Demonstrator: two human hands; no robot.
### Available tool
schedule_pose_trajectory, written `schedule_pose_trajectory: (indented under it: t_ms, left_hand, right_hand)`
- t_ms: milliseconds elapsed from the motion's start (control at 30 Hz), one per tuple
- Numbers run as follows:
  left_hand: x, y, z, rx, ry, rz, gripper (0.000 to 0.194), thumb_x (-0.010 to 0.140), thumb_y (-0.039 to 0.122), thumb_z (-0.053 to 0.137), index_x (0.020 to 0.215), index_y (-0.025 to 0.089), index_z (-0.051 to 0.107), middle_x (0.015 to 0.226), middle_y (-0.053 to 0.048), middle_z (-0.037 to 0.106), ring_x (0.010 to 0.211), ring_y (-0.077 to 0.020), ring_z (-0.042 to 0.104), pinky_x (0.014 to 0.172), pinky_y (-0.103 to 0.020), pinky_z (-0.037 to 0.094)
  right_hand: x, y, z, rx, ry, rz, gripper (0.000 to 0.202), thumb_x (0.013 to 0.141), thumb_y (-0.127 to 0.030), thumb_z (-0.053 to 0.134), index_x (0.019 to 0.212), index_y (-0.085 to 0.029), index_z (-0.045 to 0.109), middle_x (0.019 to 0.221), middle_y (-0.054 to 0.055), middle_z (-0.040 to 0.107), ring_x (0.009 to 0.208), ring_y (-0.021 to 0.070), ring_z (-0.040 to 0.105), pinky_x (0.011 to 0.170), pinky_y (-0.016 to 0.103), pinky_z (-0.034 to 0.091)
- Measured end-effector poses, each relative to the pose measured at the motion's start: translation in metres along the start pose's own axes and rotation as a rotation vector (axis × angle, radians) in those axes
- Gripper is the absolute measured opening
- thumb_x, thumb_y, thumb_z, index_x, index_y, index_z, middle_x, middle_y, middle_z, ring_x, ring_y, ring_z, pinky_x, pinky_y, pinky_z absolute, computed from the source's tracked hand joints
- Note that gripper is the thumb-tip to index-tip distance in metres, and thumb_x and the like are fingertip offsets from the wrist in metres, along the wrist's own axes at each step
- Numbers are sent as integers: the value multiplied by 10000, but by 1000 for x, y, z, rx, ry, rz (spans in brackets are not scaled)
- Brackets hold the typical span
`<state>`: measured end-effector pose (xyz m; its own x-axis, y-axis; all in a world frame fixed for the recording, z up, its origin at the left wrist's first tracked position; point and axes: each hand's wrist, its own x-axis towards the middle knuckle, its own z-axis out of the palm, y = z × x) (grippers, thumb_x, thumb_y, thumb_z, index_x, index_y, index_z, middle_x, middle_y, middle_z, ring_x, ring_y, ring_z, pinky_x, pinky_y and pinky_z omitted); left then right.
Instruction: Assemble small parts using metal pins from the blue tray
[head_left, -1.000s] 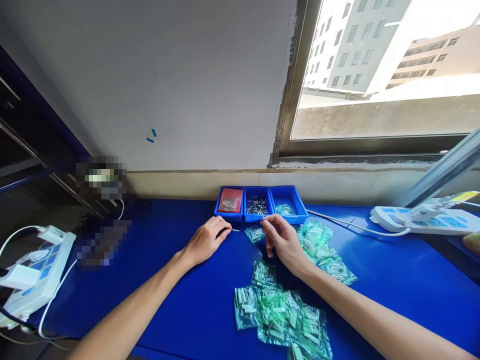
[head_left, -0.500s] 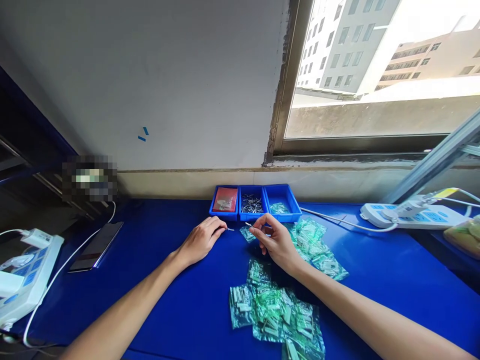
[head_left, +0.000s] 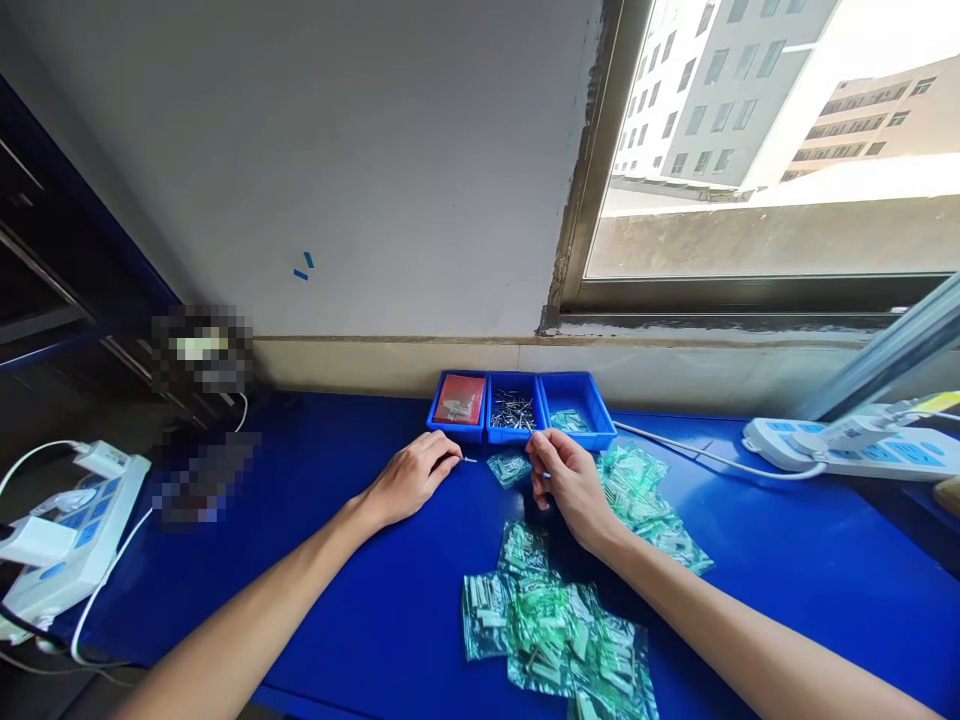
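Note:
My left hand [head_left: 414, 478] rests on the blue tabletop with its fingers closed. A small, thin, pale piece [head_left: 469, 459] sticks out from between thumb and forefinger. My right hand [head_left: 568, 485] is pinched at the front of the middle blue bin [head_left: 513, 436], holding a tiny slim metal piece [head_left: 530, 431]. That bin holds many small screw-like metal pieces [head_left: 513, 408]. Below and between my hands lies a small green-tinted plastic packet [head_left: 508, 468]. Which exact kind of fastener each hand grips is too small to tell.
The left bin [head_left: 456, 433] holds a red packet [head_left: 459, 398], the right bin [head_left: 577, 440] some green packets. More green packets lie piled in front [head_left: 551, 625] and at right [head_left: 652, 505]. Power strips [head_left: 855, 450] with white cables sit on both sides.
My right hand has moved away from my left, rightward and slightly up, to the middle bin's front edge. My left hand keeps its pinch. The whole view has shifted slightly.

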<state>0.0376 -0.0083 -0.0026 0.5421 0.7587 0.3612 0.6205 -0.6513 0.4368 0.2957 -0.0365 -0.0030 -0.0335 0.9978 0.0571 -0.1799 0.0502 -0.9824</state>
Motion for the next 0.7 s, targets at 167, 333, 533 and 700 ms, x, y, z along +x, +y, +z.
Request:
schedule_pose_trajectory:
  t_ms: [167,333,533,700]
  left_hand:
    - [0,0,0,5,-5,8,208,1105,307,454,1059,224,639,1057,-38,676,1020,-202,642,939,-341,492]
    - [0,2,-2,-10,-2,5,209,1103,310,452,1061,227,640,1054,-40,680,1016,-204,647,937,-344,500]
    - [-3,19,0,-82,-24,21,206,1100,330,470,1031,228,636,1009,-36,689,978,-197,654,906,-331,507]
    - [-6,32,2,-86,-49,68,213,1101,328,472,1003,218,626,960,-34,678,912,-186,640,848,-318,498]
  right_hand:
    - [2,-2,1,25,32,13,445,883,-653,702,931,-220,610,669,-59,538,437,89,499,348,188,406]
    - [2,-1,0,6,-40,-7,461,922,-629,667,1176,-246,629,734,-41,629,415,102,524,343,215,435]
    - [-4,4,2,-252,-193,-85,318,932,-560,687,1012,-253,695,675,-39,585,476,123,534,423,231,432]
    - [-7,3,3,-408,-381,-170,307,967,-533,654,926,-235,717,650,-35,558,549,132,517,520,250,437]
